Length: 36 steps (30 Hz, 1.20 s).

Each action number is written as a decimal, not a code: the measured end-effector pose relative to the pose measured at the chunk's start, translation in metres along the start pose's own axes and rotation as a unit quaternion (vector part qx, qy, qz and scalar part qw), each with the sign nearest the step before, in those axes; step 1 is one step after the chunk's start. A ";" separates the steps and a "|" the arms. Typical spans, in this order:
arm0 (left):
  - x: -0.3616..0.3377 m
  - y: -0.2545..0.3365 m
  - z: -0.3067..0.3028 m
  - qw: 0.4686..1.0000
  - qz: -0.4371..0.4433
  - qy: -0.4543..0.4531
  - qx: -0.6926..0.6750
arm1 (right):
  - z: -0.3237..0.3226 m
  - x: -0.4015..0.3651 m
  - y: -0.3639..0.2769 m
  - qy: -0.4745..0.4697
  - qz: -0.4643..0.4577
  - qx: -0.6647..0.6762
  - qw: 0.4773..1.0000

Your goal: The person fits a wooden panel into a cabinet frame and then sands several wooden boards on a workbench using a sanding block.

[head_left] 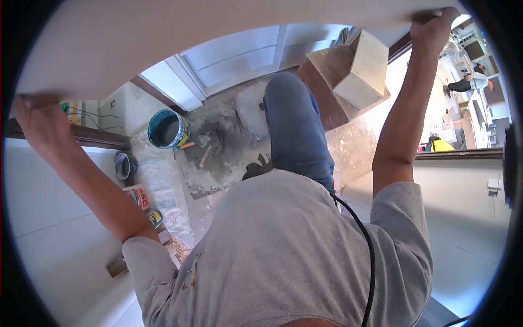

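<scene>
A large flat beige panel [163, 32] fills the top of the head view, close to the camera. My left hand [44, 126] is closed on its left edge. At the upper right, my right hand [434, 31] grips the opposite edge with the arm stretched up. Fingertips of both hands are partly hidden or in shadow against the panel. Below it, one bent knee in blue trousers [297, 122] shows, with my grey shirt in front.
A bucket of grey mix [163, 129] stands on the stained floor [245, 114], a wooden-handled tool [205, 156] nearby. White sacks [163, 191] lie along the left wall. A wooden box [359, 76] sits ahead right. Beyond the right opening is another person [474, 83].
</scene>
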State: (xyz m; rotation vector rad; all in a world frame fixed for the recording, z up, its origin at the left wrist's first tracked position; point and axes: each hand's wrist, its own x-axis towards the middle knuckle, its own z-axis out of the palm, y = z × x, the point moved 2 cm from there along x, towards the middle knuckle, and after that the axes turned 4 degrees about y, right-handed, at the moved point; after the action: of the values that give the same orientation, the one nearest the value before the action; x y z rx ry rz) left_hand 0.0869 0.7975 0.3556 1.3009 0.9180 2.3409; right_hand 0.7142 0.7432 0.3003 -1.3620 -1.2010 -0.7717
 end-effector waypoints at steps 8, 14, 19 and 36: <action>0.001 -0.084 0.051 0.992 -0.114 -0.008 0.048 | 0.082 -0.021 0.037 0.076 0.443 0.478 0.755; 0.005 -0.156 0.128 0.995 -0.087 -0.009 0.039 | 0.173 -0.062 0.113 0.087 0.431 0.488 0.754; 0.067 -0.159 0.230 0.985 -0.006 -0.049 0.168 | 0.230 -0.011 0.146 0.160 0.392 0.526 0.738; 0.287 -0.074 0.406 0.961 -0.084 0.012 0.263 | 0.260 0.351 0.148 0.037 0.463 0.449 0.763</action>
State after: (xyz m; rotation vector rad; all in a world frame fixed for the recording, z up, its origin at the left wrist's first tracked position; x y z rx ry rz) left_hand 0.2707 1.1644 0.6466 1.3069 1.6678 2.0570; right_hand 0.9009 1.0919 0.5369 -0.8744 -0.5199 0.4483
